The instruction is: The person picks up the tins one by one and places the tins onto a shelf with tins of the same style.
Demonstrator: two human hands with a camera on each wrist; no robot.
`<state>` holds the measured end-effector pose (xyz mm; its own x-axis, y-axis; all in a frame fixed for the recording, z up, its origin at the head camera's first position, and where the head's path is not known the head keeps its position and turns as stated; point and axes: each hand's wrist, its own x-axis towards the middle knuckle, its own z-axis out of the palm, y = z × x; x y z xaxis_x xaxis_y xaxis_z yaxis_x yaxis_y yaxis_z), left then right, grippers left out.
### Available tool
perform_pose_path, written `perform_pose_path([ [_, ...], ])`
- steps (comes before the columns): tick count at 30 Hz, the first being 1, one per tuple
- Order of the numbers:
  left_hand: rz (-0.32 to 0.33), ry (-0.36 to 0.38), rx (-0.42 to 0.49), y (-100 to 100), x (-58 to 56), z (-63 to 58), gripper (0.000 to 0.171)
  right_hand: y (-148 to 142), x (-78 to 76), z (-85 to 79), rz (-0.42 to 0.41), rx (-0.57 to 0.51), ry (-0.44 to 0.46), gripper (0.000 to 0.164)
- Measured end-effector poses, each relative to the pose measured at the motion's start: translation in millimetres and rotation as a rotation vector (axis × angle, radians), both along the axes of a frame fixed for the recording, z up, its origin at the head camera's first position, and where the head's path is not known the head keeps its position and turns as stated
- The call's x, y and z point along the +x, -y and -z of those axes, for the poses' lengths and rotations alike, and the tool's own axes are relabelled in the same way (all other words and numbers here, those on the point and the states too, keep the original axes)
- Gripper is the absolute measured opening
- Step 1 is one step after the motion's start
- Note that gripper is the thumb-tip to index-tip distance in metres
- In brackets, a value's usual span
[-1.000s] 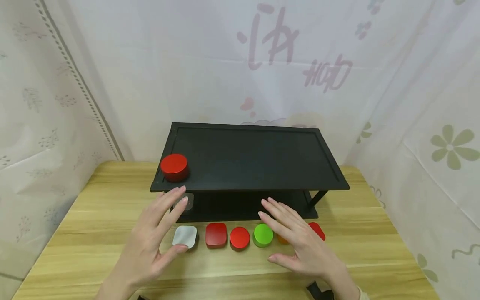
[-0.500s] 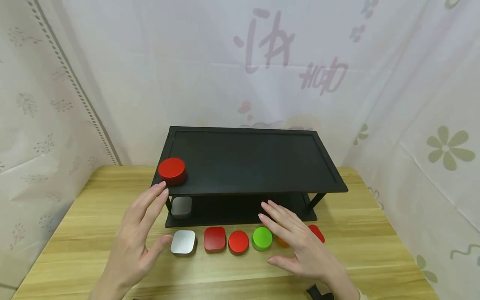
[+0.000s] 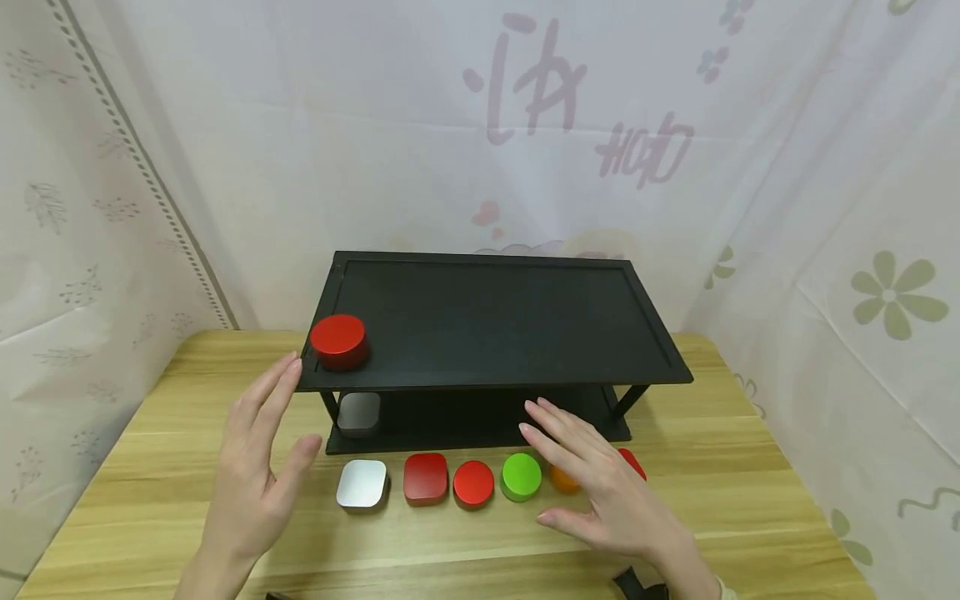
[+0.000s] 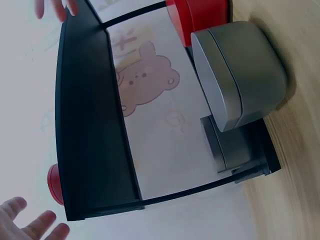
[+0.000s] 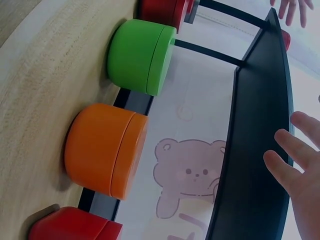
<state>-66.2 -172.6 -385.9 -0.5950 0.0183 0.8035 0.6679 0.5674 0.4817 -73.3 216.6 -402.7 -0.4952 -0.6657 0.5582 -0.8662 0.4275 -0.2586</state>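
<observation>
A black two-tier rack (image 3: 487, 321) stands on the table. On its top, at the left front corner, sits a round red tin (image 3: 340, 340); a grey square tin (image 3: 358, 414) is on the lower tier beneath. My left hand (image 3: 251, 467), fingers spread and holding nothing, is raised beside that corner. In the left wrist view, its fingers (image 4: 39, 226) appear near the red tin. My right hand (image 3: 600, 492) hovers, likewise holding nothing, in front of the rack's right half. From the head it partly hides an orange round tin (image 5: 102, 150) and a red tin (image 3: 633, 461).
Along the rack's front lie a silver square tin (image 3: 362, 485), a dark red square tin (image 3: 426, 479), a round red tin (image 3: 473, 484) and a green round tin (image 3: 521, 477). A black strap (image 3: 637, 583) is by the right wrist. Printed curtains (image 3: 405, 150) hang behind.
My left hand has moved left, from in front of the rack to beside its left corner, uncovering the grey tin on the lower tier. My right hand has stayed nearly still.
</observation>
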Motion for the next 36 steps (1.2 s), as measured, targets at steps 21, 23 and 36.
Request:
perform_pose_path([
  [21,-0.109,0.468,0.205,9.7,-9.1,-2.3,0.054,-2.0,-2.1,0.5,0.018,0.011,0.004,0.078],
  [23,-0.104,0.502,0.219,10.8,-10.6,-2.6,0.052,-2.3,-2.2,1.1,0.020,0.015,0.007,0.078],
  [36,-0.093,0.729,0.238,19.3,-21.6,-4.3,0.049,-3.1,-2.1,4.1,0.030,0.026,0.021,0.078],
])
